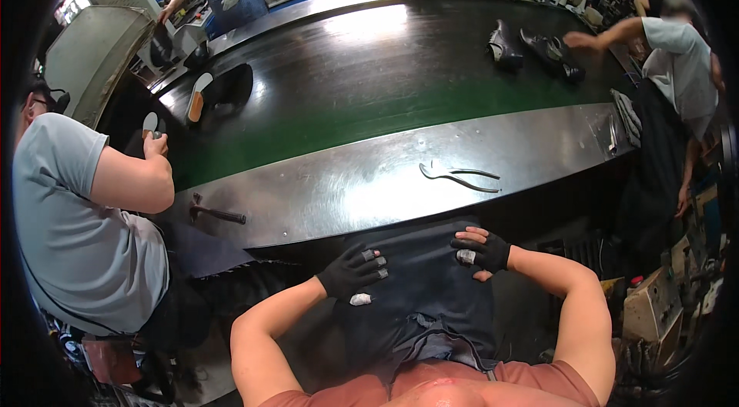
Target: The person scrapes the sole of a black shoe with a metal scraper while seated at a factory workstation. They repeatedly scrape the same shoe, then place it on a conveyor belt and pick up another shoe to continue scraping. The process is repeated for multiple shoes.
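My left hand (354, 271), in a black fingerless glove with taped fingertips, rests on the dark apron (423, 272) over my lap. Its fingers are stretched out and it holds nothing. On the other side of the apron lies my right hand (483, 250), gloved the same way, with a white wrap on one finger; its fingers are spread and hold nothing. Both hands are apart from the metal ledge (339, 195) in front of me. On that ledge lie metal pincers (458, 174) with the handles toward the right, and a hammer (219, 212) farther left.
Beyond the ledge runs a dark green conveyor belt (331, 91). Black shoes (504, 46) stand on it at the far right, and a shoe with a pale sole (198, 99) lies at left. A co-worker at left (85, 199) holds another shoe; others stand far left and right.
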Tool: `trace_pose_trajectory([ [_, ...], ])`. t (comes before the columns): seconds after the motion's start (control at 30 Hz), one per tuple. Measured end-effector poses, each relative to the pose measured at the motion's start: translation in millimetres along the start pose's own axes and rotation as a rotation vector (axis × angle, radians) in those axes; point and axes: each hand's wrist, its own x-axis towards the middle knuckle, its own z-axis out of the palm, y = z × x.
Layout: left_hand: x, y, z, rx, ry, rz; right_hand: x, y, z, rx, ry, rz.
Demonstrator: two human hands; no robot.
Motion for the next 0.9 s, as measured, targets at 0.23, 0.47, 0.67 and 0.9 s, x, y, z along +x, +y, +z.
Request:
trace_pose_trajectory([
  [0.23,-0.7,0.1,0.3,-0.011,-0.003,-0.001,-1.8,0.8,0.7,0.006,0.01,-0.001],
  [0.47,-1.1,-0.1,3.4,0.004,0.0,-0.003,-0.9,1.6,0.4,-0.014,0.036,-0.017],
  [0.67,-1.0,-0.3,2.5,-0.013,-0.003,-0.009,-1.1,0.7,0.8,-0.004,0.023,0.003],
  [0.9,-2.5,-1.5,7.0,-0.002,0.014,0.002,-2.7,3.2,2.5,-0.004,0.005,0.005],
])
